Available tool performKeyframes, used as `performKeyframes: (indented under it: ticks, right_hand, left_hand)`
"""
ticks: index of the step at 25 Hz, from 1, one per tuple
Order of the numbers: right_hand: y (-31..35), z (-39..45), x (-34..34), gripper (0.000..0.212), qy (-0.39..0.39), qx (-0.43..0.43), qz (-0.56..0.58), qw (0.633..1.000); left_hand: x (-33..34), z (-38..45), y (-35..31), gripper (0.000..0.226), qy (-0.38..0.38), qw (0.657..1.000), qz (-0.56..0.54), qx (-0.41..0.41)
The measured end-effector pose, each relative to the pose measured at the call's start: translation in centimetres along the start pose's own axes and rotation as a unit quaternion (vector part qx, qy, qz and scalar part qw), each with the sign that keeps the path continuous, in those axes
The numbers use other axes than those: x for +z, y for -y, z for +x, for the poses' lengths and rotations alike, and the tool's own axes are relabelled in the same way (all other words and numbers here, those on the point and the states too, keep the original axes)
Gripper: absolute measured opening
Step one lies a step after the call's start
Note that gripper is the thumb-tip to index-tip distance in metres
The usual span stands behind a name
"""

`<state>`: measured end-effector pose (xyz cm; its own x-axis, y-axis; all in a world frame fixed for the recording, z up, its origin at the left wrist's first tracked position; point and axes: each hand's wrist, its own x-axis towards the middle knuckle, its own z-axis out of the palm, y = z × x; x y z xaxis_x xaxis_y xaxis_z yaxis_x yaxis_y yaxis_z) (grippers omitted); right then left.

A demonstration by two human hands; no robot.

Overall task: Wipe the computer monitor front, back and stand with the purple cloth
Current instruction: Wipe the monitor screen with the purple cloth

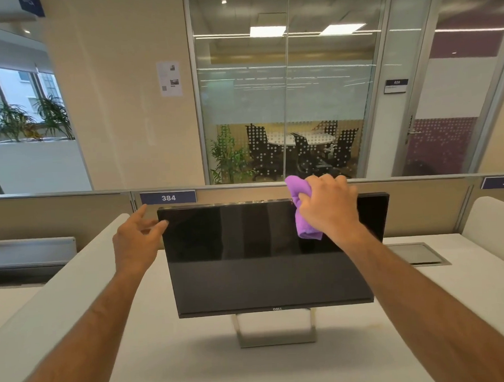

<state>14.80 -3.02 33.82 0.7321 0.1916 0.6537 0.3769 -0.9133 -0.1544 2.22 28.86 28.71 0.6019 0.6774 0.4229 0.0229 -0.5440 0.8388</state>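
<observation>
Right hand (pixel 327 207) clenches bunched purple cloth (pixel 303 217) at Dell monitor (pixel 248 258) top edge; left hand (pixel 136 240), fingers released, should brace the opposite corner while wiping.

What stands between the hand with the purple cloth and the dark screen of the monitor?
Nothing visible. The right hand grips the purple cloth at the top edge of the black flat monitor; the screen below is bare. The left hand is at the upper left corner.

Purple cloth (pixel 304 217), black monitor (pixel 248 255)
</observation>
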Motion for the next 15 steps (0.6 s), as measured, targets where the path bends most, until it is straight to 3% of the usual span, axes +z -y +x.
performKeyframes:
  ticks: [4,7,15]
  right_hand:
    - [-5.7,-0.1,-1.3,0.027,-0.026,0.07,-0.032,0.997]
    - [-5.9,-0.3,-1.1,0.029,-0.038,0.085,-0.05,0.994]
    - [9.8,-0.7,2.1,0.027,-0.004,-0.029,0.007,1.0]
  left_hand:
    - [-0.1,0.3,0.6,0.064,-0.002,1.0,-0.012,-0.012]
    - [-0.2,0.5,0.5,0.064,-0.01,1.0,-0.015,-0.012]
    - [-0.4,0.7,0.7,0.062,-0.008,0.999,-0.037,-0.027]
